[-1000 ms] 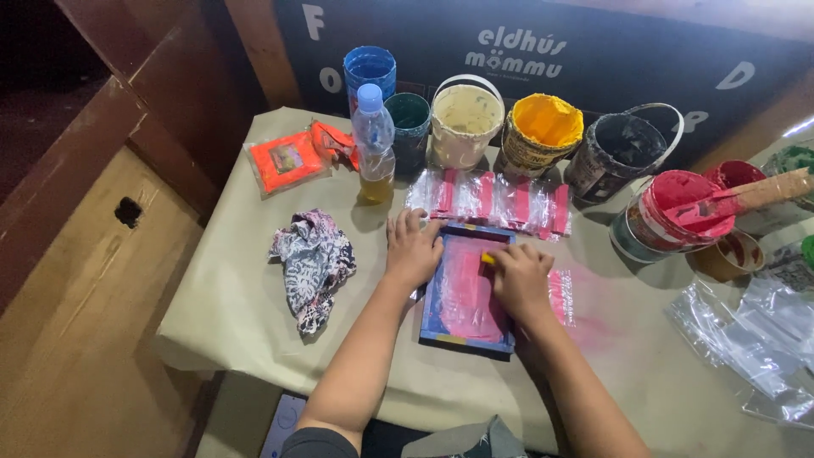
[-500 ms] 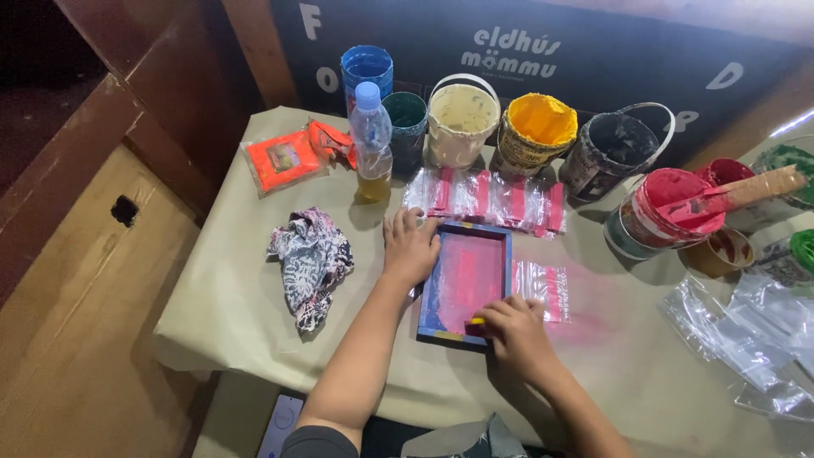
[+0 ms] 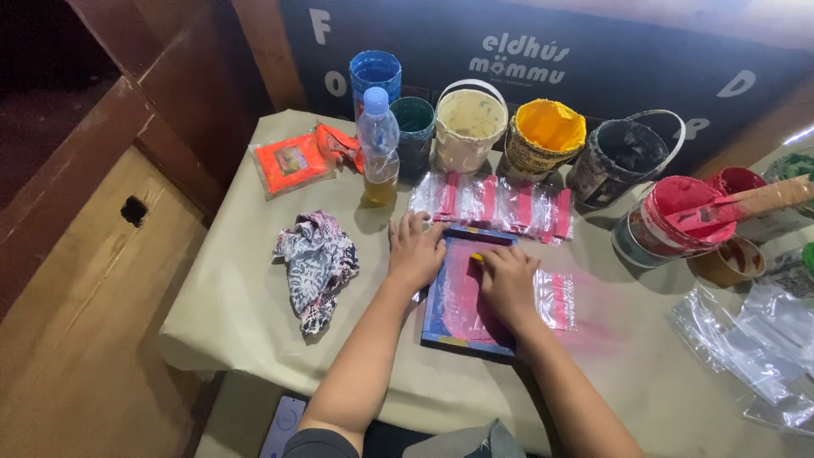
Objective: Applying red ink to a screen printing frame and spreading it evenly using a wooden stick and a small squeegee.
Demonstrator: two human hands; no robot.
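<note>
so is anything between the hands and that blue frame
Nothing visible. The left hand rests on the blue frame's upper left edge, and the right hand presses on its pink-stained middle, with something small and yellow at its fingertips.

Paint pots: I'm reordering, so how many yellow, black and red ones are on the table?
Yellow pot: 1
Black pot: 1
Red pots: 2
Total: 4

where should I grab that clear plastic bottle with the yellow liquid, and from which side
Grip the clear bottle around its upper body, just under the blue cap, coming from the front left. It stands upright, tubs crowd its back and right, and the left hand is nearest.
</note>
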